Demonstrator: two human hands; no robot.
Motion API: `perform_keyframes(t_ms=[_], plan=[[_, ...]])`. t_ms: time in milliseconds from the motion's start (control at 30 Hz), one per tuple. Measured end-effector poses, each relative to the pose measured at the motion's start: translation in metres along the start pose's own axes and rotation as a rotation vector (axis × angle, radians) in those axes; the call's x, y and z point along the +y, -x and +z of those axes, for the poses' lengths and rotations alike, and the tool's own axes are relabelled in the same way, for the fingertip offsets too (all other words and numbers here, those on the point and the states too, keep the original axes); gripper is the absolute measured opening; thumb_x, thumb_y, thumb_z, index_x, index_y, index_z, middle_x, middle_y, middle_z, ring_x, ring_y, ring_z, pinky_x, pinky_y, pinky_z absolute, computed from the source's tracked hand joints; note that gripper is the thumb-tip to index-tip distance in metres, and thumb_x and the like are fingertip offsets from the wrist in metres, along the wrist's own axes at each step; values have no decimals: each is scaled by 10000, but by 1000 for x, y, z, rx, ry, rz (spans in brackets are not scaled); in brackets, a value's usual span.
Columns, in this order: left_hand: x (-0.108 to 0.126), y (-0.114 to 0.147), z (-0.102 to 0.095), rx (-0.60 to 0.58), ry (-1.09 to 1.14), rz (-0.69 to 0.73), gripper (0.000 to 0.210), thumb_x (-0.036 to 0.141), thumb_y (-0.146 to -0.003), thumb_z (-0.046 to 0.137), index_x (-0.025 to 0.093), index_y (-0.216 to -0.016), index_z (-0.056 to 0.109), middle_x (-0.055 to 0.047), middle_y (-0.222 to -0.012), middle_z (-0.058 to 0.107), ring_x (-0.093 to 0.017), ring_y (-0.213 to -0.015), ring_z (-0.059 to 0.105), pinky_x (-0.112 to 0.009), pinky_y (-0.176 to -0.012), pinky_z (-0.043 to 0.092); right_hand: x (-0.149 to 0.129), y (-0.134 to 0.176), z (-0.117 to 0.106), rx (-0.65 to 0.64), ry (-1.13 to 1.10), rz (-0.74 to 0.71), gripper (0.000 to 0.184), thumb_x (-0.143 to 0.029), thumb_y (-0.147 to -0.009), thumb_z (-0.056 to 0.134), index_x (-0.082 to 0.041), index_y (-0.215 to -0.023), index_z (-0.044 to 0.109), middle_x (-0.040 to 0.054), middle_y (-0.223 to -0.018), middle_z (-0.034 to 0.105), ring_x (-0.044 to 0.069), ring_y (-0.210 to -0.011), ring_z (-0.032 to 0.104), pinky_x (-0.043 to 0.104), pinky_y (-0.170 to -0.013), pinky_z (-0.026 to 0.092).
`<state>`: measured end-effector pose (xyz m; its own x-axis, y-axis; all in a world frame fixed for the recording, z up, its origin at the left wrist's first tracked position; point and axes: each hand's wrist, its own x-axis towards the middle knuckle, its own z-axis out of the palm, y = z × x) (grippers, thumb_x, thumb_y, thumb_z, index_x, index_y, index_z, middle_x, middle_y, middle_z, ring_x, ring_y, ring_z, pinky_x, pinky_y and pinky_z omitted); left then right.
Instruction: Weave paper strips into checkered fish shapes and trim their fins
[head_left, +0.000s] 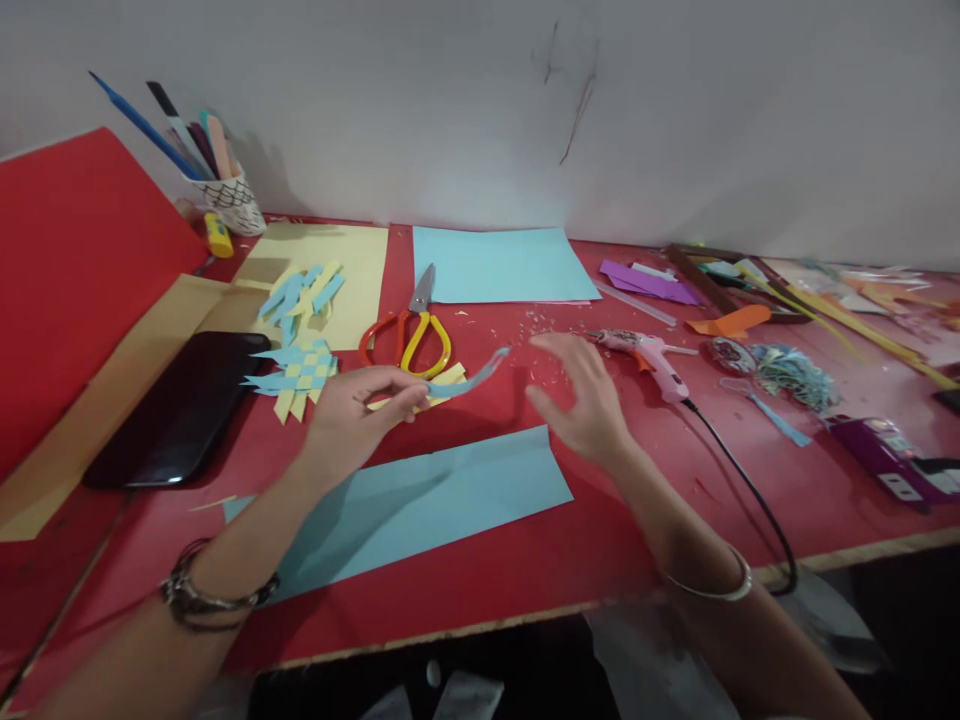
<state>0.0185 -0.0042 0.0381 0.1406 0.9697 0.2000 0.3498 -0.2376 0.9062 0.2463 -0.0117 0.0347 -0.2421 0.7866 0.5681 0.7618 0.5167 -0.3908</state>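
Between the thumb and fingers of my left hand [367,405] is a narrow blue paper strip [472,380], its free end curving up to the right. My right hand [581,395] is apart from the strip, thumb and fingers spread with nothing in them. Below both hands lies a folded blue paper sheet [450,500]. Yellow paper strips [450,378] show partly behind my left hand. Just beyond it rest scissors [424,320] with red and yellow handles. A woven blue and yellow paper piece [300,370] lies left of that hand.
A pink glue gun [645,355] with a black cord lies right of my right hand. At the left are a black phone [184,410] and a pen cup [232,200]. A light blue sheet [502,265] lies at the back, a purple power strip [892,460] far right.
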Motion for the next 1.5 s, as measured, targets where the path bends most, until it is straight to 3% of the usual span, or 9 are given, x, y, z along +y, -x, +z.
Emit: perform_keyframes(t_ms=[67,167,233,300,500,700,1000,1200,1500], plan=[[2,3,1,-83,-15,88,136,255,-689,564,202,-576,616,27,-539,624,-92,-496,547,-170,-500,445,-10,1,3,-104,46,-122,315,-297,-770,515,-206,-1071,498,106,-1141,529,225,-1084,456,423,-931,297],[2,5,1,-140,-7,160,154,255,-716,554,196,-588,617,32,-550,630,-81,-510,555,-160,-526,445,-19,3,6,-245,11,-166,136,-257,-832,443,-198,-842,565,36,-869,623,155,-834,562,432,-957,221],[1,4,0,-141,-3,155,160,250,-720,551,189,-585,611,35,-553,630,-75,-513,553,-153,-531,442,-19,3,5,-317,-80,-146,225,-214,-858,388,-181,-696,540,-24,-625,584,83,-578,521,367,-904,292],[0,3,-1,-125,-7,114,162,248,-713,551,184,-575,606,37,-554,629,-70,-510,546,-146,-523,438,-15,2,2,-327,-176,-98,239,-206,-850,392,-175,-649,518,-38,-547,545,67,-492,460,277,-770,376],[-3,-3,-1,-7,-15,-79,151,267,-688,535,184,-595,621,42,-529,616,-57,-446,496,-138,-461,418,-6,-4,-12,-286,-273,173,243,-205,-795,453,-180,-553,463,-46,-469,499,65,-451,449,177,-488,344],[-4,-6,-4,0,-90,-151,193,308,-694,520,176,-587,613,23,-554,623,-72,-469,509,-162,-475,419,-3,-4,-16,-332,-351,359,243,-260,-808,456,-174,-581,470,-34,-479,569,60,-410,496,172,-479,380],[-6,-8,-7,7,-117,-203,201,339,-695,541,179,-616,634,17,-584,637,-70,-459,481,-155,-455,397,5,-3,-13,-436,-379,372,182,-223,-838,364,-177,-703,477,4,-626,650,104,-554,613,223,-607,439],[-9,-9,-10,8,-151,-194,238,386,-698,545,185,-622,647,14,-535,607,-77,-453,464,-162,-445,384,3,-4,-12,-434,-283,429,229,-233,-833,380,-178,-620,445,-39,-465,559,71,-388,519,179,-476,379],[-11,-9,-14,-23,-268,-190,293,442,-702,510,186,-641,638,0,-570,619,-113,-505,513,-194,-460,368,8,-1,-7,-448,-154,313,357,-298,-812,424,-175,-481,374,-60,-355,410,53,-368,385,176,-468,311]])
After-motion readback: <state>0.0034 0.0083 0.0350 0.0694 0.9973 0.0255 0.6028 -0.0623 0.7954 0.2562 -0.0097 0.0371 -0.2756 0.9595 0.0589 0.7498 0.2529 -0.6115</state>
